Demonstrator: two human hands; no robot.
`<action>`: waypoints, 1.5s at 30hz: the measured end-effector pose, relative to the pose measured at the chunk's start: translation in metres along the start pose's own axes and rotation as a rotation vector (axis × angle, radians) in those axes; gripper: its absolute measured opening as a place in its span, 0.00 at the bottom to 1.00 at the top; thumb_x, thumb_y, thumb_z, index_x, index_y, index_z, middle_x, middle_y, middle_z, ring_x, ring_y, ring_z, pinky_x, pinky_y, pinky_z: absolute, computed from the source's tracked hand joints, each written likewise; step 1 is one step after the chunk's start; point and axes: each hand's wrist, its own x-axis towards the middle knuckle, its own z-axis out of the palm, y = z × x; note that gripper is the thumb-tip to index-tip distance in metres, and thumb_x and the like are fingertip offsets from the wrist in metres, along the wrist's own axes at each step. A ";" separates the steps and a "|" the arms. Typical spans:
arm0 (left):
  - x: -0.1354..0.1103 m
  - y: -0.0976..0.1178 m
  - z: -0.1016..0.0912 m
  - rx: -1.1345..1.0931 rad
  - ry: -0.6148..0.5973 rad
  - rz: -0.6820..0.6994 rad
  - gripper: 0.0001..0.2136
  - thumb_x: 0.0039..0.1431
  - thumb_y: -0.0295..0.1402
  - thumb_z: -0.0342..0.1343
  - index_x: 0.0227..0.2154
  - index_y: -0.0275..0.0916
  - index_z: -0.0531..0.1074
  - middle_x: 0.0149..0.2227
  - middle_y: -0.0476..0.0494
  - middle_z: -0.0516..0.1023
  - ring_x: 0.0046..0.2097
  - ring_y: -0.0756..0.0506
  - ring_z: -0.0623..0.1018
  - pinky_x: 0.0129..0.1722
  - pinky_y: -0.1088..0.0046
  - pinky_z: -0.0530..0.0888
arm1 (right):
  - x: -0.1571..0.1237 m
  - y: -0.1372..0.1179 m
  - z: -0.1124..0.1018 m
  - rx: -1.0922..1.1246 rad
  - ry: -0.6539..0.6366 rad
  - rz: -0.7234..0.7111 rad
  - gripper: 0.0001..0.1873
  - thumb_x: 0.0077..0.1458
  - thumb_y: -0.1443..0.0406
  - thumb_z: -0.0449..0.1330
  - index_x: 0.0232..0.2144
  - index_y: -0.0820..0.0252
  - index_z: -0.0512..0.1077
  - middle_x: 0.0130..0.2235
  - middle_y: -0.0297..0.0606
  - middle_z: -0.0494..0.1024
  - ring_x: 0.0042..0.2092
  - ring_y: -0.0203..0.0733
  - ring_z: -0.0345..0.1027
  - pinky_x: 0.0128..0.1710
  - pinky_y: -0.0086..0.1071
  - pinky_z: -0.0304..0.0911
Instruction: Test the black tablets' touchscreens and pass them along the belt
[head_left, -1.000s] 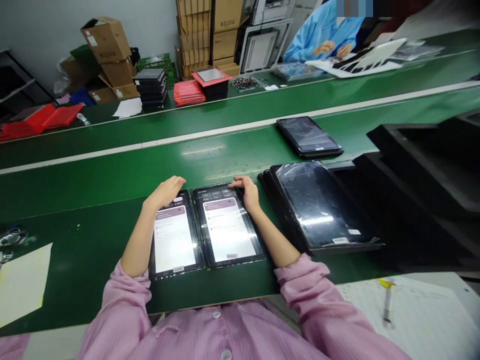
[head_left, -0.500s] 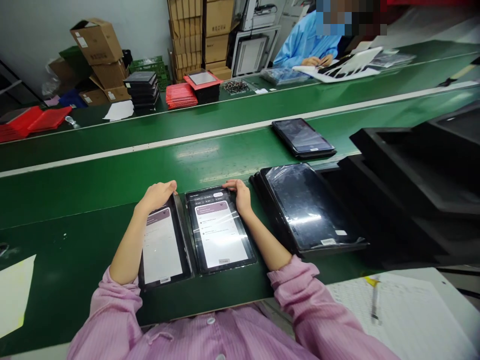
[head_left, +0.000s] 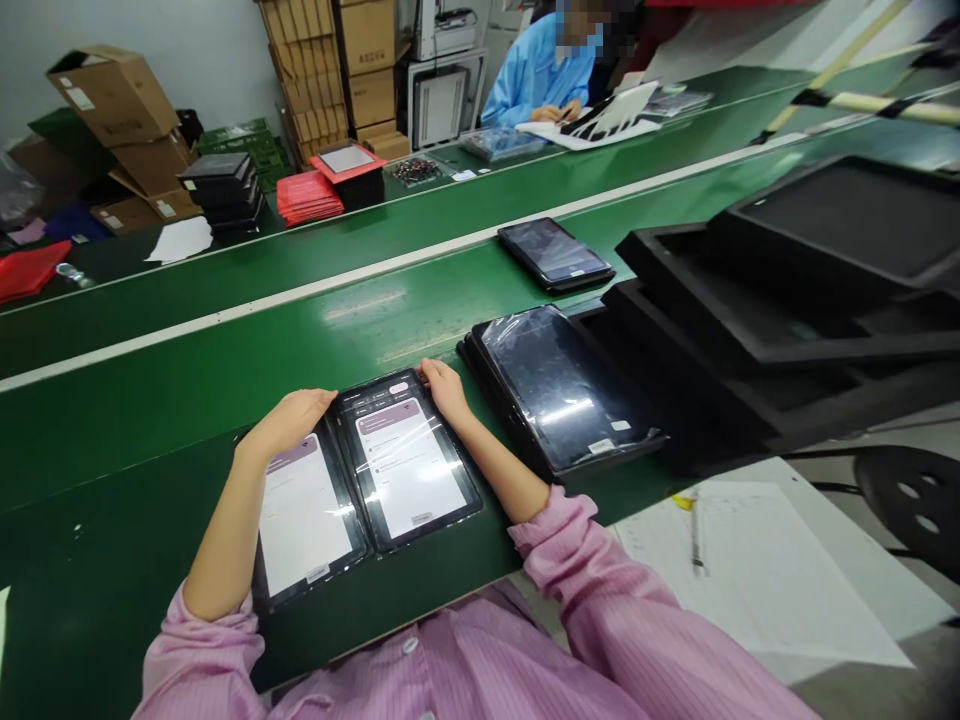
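The right tablet [head_left: 418, 470] serves as the reference for all positions. It lies flat on the green bench [head_left: 150, 570], screen up and lit, with a white panel under a mauve header. The left tablet [head_left: 300, 525] lies directly beside its left edge, also lit, its top portion covered by the left hand [head_left: 289, 420]. The left hand extends across that top portion with its fingers together, fingertips just beside the far left corner of the right tablet; whether they grip an edge cannot be determined. The right hand [head_left: 444, 390] is positioned at the far right corner of the right tablet, fingers lightly bent and close together at the edge; the tablet thus lies to the left of this hand and toward the body. Whether the right hand grips or only touches cannot be determined. To the right of the right tablet, beyond the right forearm, is a stack of dark tablets [head_left: 555, 380]. A smaller tablet pile [head_left: 555, 250] lies beyond it to the far right, and black trays [head_left: 840, 215] lie farther right.
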 end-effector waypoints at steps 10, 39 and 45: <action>0.004 -0.014 0.004 -0.058 -0.036 -0.032 0.29 0.68 0.54 0.36 0.59 0.46 0.71 0.63 0.47 0.69 0.62 0.40 0.71 0.63 0.63 0.65 | -0.008 -0.029 0.000 0.673 -0.293 0.140 0.39 0.53 0.31 0.43 0.36 0.55 0.75 0.41 0.43 0.80 0.46 0.49 0.73 0.50 0.43 0.67; -0.004 -0.047 -0.008 0.092 -0.289 -0.027 0.62 0.40 0.47 0.69 0.71 0.46 0.31 0.71 0.30 0.51 0.70 0.26 0.52 0.62 0.50 0.61 | -0.006 -0.009 -0.027 -0.369 -0.641 -0.300 0.71 0.31 0.51 0.77 0.71 0.51 0.44 0.69 0.50 0.52 0.68 0.67 0.45 0.65 0.61 0.43; 0.005 -0.056 -0.011 -0.151 -0.046 -0.043 0.45 0.56 0.43 0.59 0.71 0.51 0.38 0.49 0.44 0.77 0.46 0.42 0.79 0.47 0.66 0.73 | -0.004 0.004 -0.009 -0.109 -0.313 -0.179 0.42 0.49 0.57 0.65 0.64 0.54 0.58 0.54 0.46 0.74 0.53 0.51 0.69 0.58 0.49 0.60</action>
